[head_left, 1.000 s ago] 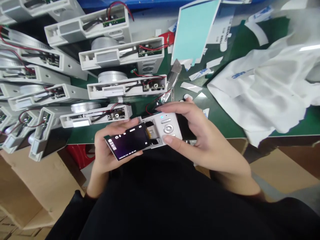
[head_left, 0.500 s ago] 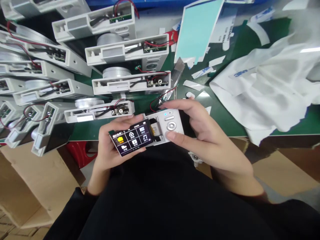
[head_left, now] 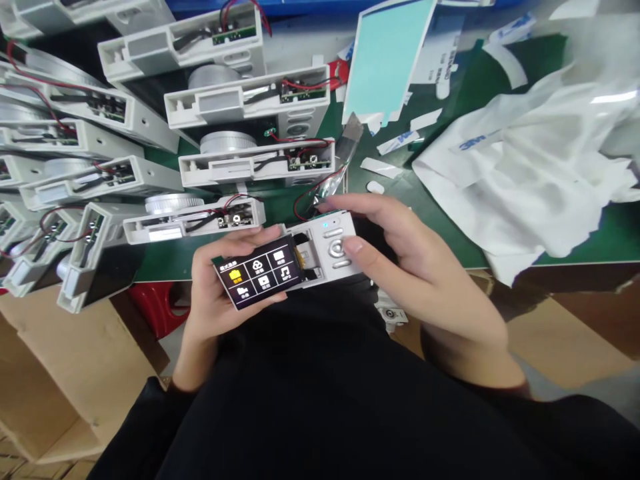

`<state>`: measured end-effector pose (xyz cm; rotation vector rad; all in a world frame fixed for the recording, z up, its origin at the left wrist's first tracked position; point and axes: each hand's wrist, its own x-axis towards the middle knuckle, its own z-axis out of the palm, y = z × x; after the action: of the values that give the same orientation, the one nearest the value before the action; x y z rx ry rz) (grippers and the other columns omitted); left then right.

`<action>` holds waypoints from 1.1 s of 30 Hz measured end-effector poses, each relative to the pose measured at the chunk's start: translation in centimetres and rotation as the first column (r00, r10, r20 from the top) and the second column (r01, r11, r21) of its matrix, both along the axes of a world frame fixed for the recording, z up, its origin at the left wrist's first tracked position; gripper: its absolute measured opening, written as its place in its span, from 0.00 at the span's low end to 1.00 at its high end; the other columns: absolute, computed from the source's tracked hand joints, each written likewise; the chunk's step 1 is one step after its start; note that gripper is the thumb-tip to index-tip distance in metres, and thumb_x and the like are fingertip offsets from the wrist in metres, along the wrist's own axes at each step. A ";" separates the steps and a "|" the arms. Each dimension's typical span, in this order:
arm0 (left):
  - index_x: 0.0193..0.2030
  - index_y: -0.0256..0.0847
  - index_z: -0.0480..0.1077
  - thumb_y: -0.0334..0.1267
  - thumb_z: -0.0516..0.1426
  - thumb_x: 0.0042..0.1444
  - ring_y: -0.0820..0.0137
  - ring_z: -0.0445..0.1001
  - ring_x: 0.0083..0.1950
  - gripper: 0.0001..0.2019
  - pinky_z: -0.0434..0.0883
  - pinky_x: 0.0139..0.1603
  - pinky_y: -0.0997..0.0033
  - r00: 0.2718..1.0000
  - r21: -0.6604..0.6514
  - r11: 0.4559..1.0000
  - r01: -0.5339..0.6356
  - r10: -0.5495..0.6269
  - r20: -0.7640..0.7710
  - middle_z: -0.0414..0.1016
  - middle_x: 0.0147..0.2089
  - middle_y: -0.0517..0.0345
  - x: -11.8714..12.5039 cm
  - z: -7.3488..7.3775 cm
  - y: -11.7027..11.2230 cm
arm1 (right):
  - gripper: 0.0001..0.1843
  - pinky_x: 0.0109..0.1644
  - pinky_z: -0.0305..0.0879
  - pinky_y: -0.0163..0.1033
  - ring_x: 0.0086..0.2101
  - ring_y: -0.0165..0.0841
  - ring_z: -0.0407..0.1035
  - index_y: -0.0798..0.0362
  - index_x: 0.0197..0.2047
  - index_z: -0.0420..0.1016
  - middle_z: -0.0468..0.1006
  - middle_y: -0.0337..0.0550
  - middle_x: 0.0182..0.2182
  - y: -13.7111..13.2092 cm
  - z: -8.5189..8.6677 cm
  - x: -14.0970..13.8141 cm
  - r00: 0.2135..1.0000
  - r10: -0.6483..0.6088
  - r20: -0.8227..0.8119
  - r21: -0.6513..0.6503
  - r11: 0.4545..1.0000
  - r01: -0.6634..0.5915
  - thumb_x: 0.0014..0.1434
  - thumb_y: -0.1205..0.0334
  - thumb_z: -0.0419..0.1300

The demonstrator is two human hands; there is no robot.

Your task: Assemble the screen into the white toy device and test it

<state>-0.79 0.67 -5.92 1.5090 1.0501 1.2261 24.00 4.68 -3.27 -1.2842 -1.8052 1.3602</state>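
Note:
I hold a small white camera body over my lap at the table's front edge. Its loose screen is lit and shows a menu of icons. My left hand grips the screen end, fingers curled over its top and thumb under it. My right hand holds the button end, with the thumb pressed on the round button pad and the index finger along the top edge. Red wires run from the body toward the table.
Several open white camera shells with wires and circuit boards lie in rows on the green table at the left. A pale blue sheet and crumpled white backing paper lie right. Cardboard boxes stand below.
The screen went from a dark live view to an icon menu. My right thumb moved from the body's lower edge up onto the round button pad.

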 end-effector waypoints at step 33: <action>0.59 0.51 0.68 0.28 0.76 0.42 0.57 0.76 0.66 0.38 0.73 0.67 0.51 0.997 0.022 0.999 -0.032 0.033 -0.075 0.81 0.60 0.56 0.3 0.2 0.1 | 0.18 0.63 0.68 0.59 0.52 0.42 0.73 0.47 0.60 0.67 0.78 0.45 0.54 -0.1 0.2 -1.1 0.999 -0.040 0.003 -0.034 0.999 0.040 0.67 0.62 0.57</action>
<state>-0.54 0.75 -5.73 1.5706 1.1187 1.2139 22.94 4.60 -3.07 -1.3334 -1.7558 1.3741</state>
